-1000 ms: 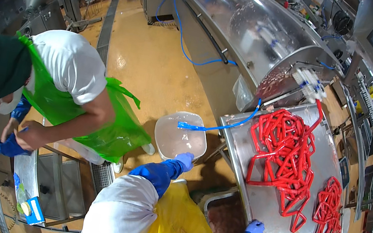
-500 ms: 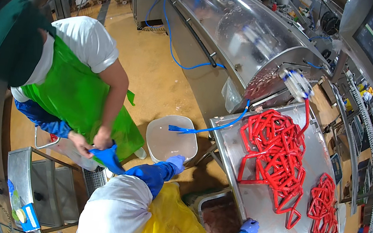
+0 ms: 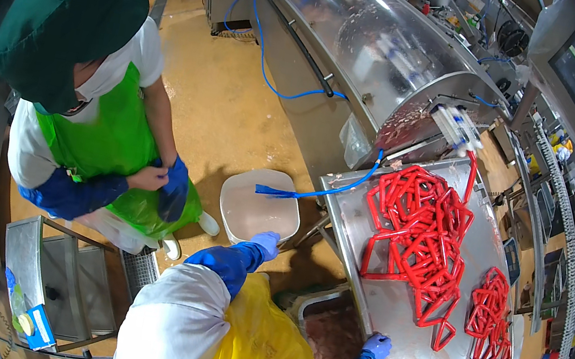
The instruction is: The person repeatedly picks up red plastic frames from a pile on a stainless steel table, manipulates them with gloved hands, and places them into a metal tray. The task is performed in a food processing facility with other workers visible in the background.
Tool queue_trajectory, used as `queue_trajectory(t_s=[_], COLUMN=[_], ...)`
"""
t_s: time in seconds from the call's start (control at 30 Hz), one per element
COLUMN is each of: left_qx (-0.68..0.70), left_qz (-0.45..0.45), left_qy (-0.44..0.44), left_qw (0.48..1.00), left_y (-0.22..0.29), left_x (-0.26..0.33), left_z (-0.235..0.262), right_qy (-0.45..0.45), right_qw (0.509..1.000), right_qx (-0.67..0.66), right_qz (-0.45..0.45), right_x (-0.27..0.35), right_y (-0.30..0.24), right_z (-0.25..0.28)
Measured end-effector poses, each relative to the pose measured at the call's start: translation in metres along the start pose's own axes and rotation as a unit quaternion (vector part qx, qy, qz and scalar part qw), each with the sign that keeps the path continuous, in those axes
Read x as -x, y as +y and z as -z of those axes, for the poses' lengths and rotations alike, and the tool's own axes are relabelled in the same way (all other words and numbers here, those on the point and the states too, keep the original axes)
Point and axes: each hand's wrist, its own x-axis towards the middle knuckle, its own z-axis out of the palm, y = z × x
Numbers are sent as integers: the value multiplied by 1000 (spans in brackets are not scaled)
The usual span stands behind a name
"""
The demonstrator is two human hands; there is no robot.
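My left hand [image 3: 265, 242], in a blue glove, has its fingers curled on the near rim of a white tub [image 3: 240, 191] that stands on the floor and holds pale liquid. My right hand [image 3: 377, 344], also gloved in blue, grips the front edge of the steel table [image 3: 396, 347]. Just left of it is a bin of dark minced meat [image 3: 327, 332]. A big heap of linked red sausages [image 3: 417, 238] lies on the table, and a smaller heap [image 3: 491, 317] lies to its right. I wear a yellow apron [image 3: 261, 348] over white sleeves.
A co-worker in a green apron and green cap [image 3: 88, 110] stands at the left, pulling on a blue sleeve. A blue hose [image 3: 315, 193] runs from the table into the tub. A long steel machine [image 3: 356, 32] stands behind; a steel cart [image 3: 54, 278] is at the lower left.
The co-worker has straightened up and stepped nearer, and now handles a blue sleeve at the forearm. My two hands stay on the tub rim and the table edge.
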Motion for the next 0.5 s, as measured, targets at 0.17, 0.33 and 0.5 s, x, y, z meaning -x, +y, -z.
queue_trajectory(t_s=[0.17, 0.33, 0.5], left_qx=[-2, -1, 332], left_qz=[8, 16, 8], left_qy=[18, 25, -91], left_qw=[1000, 1000, 939], left_y=[-6, 6, -62], left_x=[0, -9, -57], left_z=[-5, -9, -7], right_qy=[5, -13, -54], right_qw=[1000, 1000, 943], right_qx=[3, 2, -269], right_qz=[12, 17, 190], right_x=[-4, -4, 2], right_y=[-1, 18, -9], right_z=[-9, -9, -3])
